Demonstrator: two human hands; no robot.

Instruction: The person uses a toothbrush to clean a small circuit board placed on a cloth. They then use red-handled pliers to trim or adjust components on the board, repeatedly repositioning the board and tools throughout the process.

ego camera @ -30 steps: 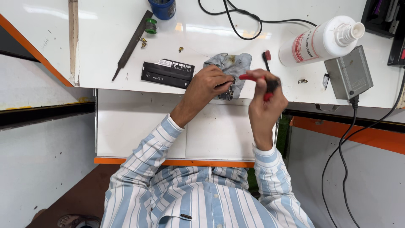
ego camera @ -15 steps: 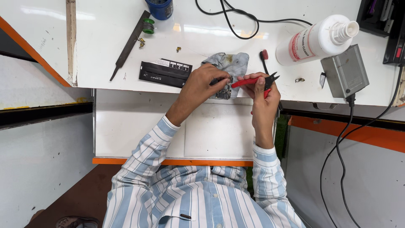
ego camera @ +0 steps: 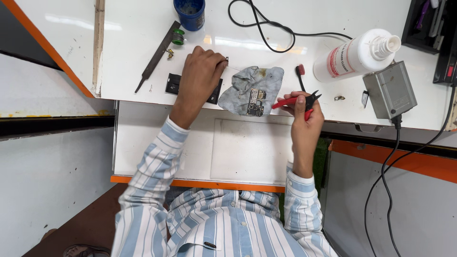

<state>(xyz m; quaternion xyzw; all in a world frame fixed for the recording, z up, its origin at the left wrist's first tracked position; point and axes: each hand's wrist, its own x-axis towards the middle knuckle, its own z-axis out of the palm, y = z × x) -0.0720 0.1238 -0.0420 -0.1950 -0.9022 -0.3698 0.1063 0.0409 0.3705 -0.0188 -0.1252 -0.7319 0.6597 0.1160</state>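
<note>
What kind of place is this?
Likely an electronics repair bench: a small circuit board lies on a grey cloth, the right hand holds red-handled cutters, and a white cleaner bottle stands nearby.

We see a white worktop (ego camera: pixel 285 28) edged in orange, and below it a white pull-out shelf (ego camera: pixel 190 147) with an orange front strip. The cutters (ego camera: pixel 295 101) in the right hand (ego camera: pixel 302 119) have red handles and black tips. A crumpled grey-blue cloth (ego camera: pixel 247 83) shows yellowish stains and carries a small dark circuit board (ego camera: pixel 255 101). Under the left hand (ego camera: pixel 200 76) lies a black flat part (ego camera: pixel 173 84). The bottle (ego camera: pixel 357 54) is white with a red-and-white label, the cup (ego camera: pixel 189 7) deep blue, the box (ego camera: pixel 389 90) grey, the cable (ego camera: pixel 266 24) black. Our shirt (ego camera: pixel 214 219) is striped pale blue and white.
</note>
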